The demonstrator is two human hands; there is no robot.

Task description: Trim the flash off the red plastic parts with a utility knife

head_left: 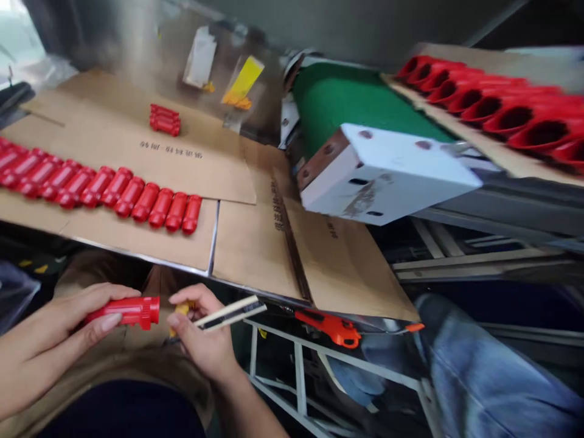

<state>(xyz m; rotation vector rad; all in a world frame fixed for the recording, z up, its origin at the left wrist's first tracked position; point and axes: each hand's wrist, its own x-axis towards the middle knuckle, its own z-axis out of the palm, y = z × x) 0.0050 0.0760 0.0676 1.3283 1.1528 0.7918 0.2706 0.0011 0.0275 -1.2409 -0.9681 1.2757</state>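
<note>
"Where the cardboard (255, 243) ends, nearside, what's held?"

"Left hand (57, 328): fingers pinching red tube (132, 311). Right hand (207, 344): fingers pinching yellow piece (183, 308); pale strip (235, 312). Apparent step: readying red tube's ribbed end; next likely calls for alignment."

we had a narrow gap between the red tube (132, 311) in our left hand (59, 344) and our right hand (207, 344), before the front edge of the table (137, 255). a row of red tubes (146, 204) blocked the left side; behind it, bare cardboard (100, 131) left room around a lone red piece (165, 120). rightward, a white bracket (396, 173) obstructed the green belt's (337, 100) near end.
</note>
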